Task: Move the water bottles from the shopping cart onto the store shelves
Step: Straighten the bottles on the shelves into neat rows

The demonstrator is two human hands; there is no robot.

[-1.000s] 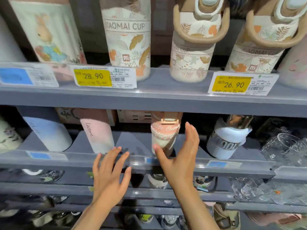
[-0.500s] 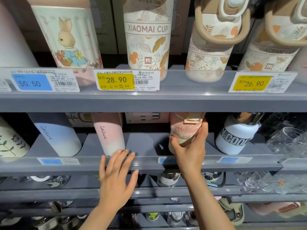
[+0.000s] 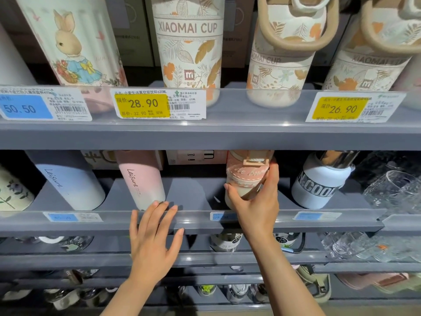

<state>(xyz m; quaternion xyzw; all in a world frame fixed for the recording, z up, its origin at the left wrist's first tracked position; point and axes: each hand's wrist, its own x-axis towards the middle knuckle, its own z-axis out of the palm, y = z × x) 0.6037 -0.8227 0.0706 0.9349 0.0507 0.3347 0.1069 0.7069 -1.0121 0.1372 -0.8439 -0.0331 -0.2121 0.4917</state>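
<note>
Matt grey shelf (image 3: 205, 137); glossy paper price tag (image 3: 159, 106); clear glass cups (image 3: 396, 190).

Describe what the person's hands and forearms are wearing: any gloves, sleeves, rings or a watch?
Nothing worn shows. The left hand and right hand are bare, without gloves, and no rings are visible on the fingers. Both forearms are uncovered down to the frame's bottom edge: no sleeves, watch or bracelet in view.
</note>
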